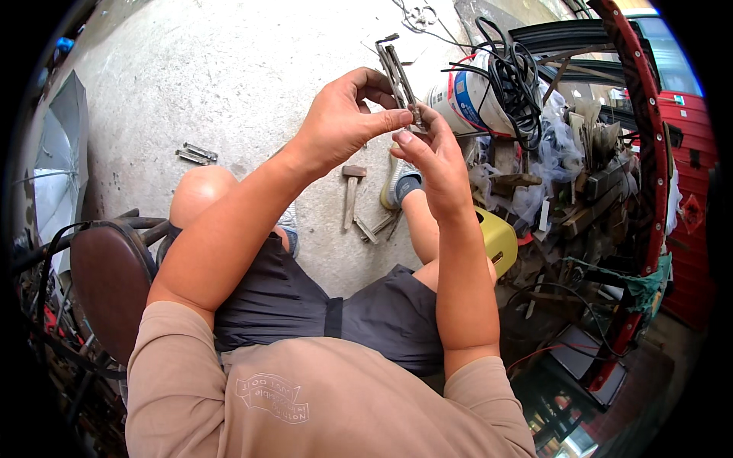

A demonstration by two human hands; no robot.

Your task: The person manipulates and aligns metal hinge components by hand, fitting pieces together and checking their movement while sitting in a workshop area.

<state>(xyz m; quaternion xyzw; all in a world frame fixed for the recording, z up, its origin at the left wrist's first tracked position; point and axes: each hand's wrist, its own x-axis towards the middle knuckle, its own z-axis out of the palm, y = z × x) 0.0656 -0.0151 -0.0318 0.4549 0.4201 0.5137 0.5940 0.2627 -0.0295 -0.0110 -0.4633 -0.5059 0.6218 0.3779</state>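
Both of my hands are raised in front of me, closed round a slim, dark metal linkage (394, 70) with long parallel bars and a bent tip. My left hand (343, 118) holds it from the left, thumb pressed along its lower end and fingers behind. My right hand (437, 156) pinches the same lower end between thumb and fingers. On the floor below lies a hammer (351, 192) with a wooden handle. Beside its handle are several metal strips (372, 229). Similar metal pieces (198, 153) rest on the floor beyond my left knee.
A white bucket (458, 99) with black cable (519, 84) coiled over it stands at the right, beside a heap of scrap (565, 183). A yellow plastic stool (498, 240) is by my right leg. A brown padded seat (111, 290) is at my left.
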